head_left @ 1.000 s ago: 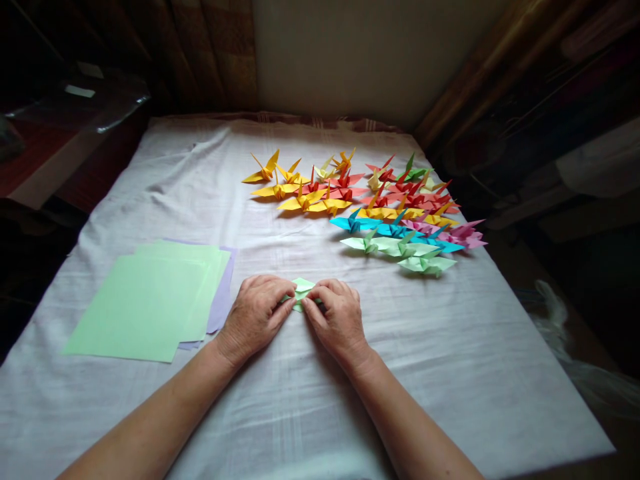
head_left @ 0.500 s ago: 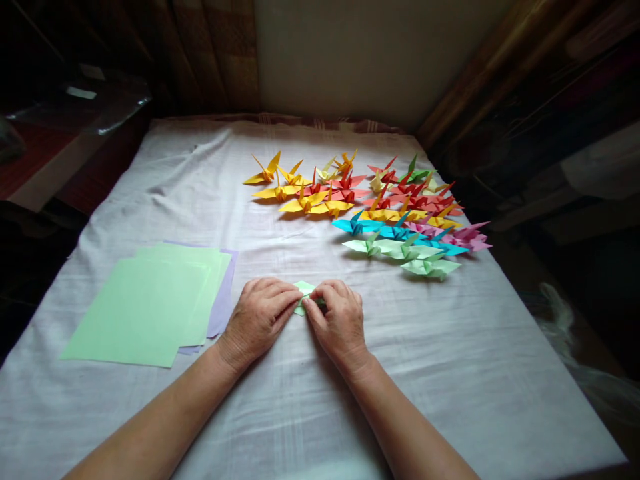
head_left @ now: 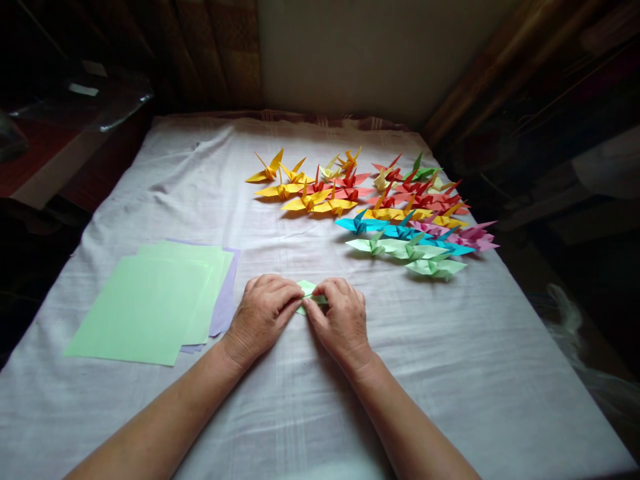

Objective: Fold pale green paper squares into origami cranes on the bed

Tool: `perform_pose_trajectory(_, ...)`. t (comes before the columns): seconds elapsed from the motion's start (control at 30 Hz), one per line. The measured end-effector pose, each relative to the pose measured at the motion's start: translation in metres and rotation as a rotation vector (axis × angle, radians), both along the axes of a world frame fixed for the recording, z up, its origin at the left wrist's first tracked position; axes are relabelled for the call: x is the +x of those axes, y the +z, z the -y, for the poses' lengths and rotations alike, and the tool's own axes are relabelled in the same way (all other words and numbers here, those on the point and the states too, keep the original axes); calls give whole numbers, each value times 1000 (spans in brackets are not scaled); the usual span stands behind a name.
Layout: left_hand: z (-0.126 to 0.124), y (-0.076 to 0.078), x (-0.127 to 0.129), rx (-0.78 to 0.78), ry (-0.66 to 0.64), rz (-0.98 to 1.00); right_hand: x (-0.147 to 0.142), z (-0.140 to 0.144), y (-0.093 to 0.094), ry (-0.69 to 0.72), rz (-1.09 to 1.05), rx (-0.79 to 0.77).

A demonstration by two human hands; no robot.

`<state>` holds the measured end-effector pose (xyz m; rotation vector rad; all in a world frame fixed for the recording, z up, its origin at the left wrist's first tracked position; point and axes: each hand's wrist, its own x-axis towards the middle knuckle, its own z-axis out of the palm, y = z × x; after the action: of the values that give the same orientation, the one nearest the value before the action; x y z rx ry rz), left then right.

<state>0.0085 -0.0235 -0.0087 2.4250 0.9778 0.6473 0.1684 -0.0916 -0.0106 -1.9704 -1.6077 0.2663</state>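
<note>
Both hands sit close together on the white cloth (head_left: 450, 373) of the counter, and the left hand (head_left: 263, 313) and right hand (head_left: 340, 320) each have a tight grip with their fingertips on a small folded green paper (head_left: 306, 291) between them. A stack of green paper sheets (head_left: 150, 303) lies to the left, and many colorful paper cranes (head_left: 380, 207) sit farther back on the right.

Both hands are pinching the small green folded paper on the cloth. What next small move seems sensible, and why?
Probably press the crease flat: the left hand and right hand pinch the green folded paper against the white cloth, and it is still small and unfinished.
</note>
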Motion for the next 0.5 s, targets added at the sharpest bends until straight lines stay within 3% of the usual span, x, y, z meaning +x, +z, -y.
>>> perform_pose_trajectory(0.5, -10, -5, -11, -22, -113, 30, 38, -6, -1, 260, -281, -38)
